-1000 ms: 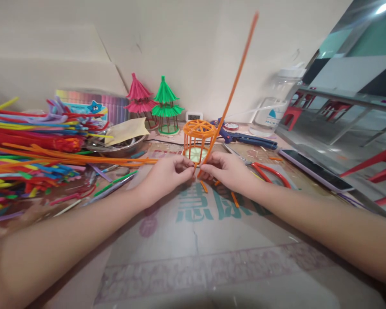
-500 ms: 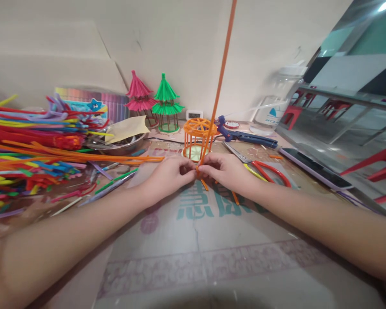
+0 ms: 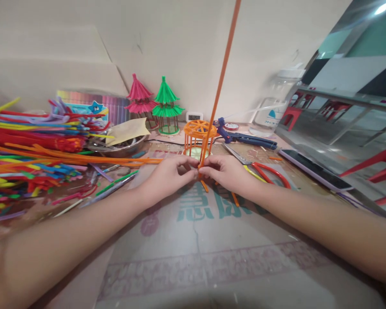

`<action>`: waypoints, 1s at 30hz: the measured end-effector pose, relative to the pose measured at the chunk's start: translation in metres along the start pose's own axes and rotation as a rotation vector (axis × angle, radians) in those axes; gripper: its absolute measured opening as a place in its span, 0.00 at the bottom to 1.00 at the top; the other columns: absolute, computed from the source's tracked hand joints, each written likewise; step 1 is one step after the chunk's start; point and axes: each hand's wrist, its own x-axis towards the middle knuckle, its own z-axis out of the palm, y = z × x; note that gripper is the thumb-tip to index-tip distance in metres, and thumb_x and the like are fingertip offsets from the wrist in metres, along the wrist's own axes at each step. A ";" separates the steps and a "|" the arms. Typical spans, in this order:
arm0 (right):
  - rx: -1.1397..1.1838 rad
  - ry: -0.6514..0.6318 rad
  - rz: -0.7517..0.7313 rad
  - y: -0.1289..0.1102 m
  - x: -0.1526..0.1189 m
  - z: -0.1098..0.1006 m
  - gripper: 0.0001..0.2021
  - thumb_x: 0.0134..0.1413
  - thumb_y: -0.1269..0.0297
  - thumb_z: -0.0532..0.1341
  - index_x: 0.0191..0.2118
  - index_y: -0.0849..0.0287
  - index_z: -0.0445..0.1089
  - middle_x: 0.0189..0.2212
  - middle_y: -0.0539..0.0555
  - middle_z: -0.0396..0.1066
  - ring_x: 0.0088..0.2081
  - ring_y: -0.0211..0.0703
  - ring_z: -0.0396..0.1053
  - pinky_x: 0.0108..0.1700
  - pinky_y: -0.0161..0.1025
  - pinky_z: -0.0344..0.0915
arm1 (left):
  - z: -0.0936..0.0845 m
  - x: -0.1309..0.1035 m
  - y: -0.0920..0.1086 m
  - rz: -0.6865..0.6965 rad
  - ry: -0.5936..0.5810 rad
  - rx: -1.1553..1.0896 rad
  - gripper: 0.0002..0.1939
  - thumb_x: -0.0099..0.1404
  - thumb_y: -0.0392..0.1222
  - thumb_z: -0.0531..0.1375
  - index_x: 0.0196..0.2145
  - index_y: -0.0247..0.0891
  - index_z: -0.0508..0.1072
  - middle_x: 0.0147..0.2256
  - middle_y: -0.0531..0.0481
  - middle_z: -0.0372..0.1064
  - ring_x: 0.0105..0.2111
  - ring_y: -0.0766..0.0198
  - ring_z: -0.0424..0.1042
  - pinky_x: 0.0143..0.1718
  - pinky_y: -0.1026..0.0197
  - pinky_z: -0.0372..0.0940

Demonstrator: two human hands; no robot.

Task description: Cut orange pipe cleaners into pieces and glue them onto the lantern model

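A long orange pipe cleaner [image 3: 223, 68] rises from between my fingertips and leans right toward the top of the view. My left hand [image 3: 176, 174] pinches its lower end from the left. From the right, my right hand [image 3: 223, 171] closes thumb and forefinger on the same end, where the stem looks bent; the fingertips hide the exact shape. Just behind them stands an orange cage-like frame [image 3: 200, 128] with a spoked round top and a pale base. Short orange offcuts [image 3: 235, 199] lie on the mat near my right hand.
Piled pipe cleaners [image 3: 35, 137] fill the left side beside a metal bowl [image 3: 128, 148]. A pink tower [image 3: 140, 96] and a green tower [image 3: 165, 101] stand behind. Scissors [image 3: 272, 174], a blue glue gun [image 3: 247, 139], a phone [image 3: 315, 169] and a clear bottle [image 3: 273, 107] are at right.
The bent lower end of the pipe cleaner has shifted slightly between my fingertips, and its upper part leans a little more to the right. Both hands keep pinching in nearly the same place.
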 end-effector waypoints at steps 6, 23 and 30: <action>-0.059 -0.012 0.004 -0.002 0.000 -0.001 0.07 0.56 0.64 0.61 0.30 0.58 0.74 0.23 0.48 0.73 0.24 0.37 0.67 0.29 0.35 0.61 | -0.004 0.001 0.001 -0.002 0.042 0.019 0.09 0.61 0.44 0.60 0.34 0.36 0.77 0.33 0.51 0.77 0.33 0.64 0.73 0.36 0.64 0.67; -0.118 -0.028 -0.006 -0.003 0.000 -0.003 0.07 0.56 0.66 0.60 0.28 0.57 0.73 0.22 0.47 0.71 0.25 0.37 0.66 0.31 0.36 0.59 | 0.000 0.003 -0.006 0.035 0.013 -0.005 0.08 0.63 0.41 0.59 0.33 0.36 0.77 0.31 0.52 0.76 0.30 0.67 0.71 0.35 0.65 0.64; -0.151 -0.021 -0.010 0.000 0.000 -0.002 0.06 0.56 0.66 0.61 0.30 0.57 0.74 0.24 0.48 0.72 0.27 0.39 0.67 0.33 0.37 0.60 | 0.001 0.003 -0.006 -0.009 -0.038 -0.043 0.08 0.62 0.42 0.59 0.33 0.35 0.76 0.29 0.51 0.75 0.28 0.67 0.70 0.31 0.65 0.64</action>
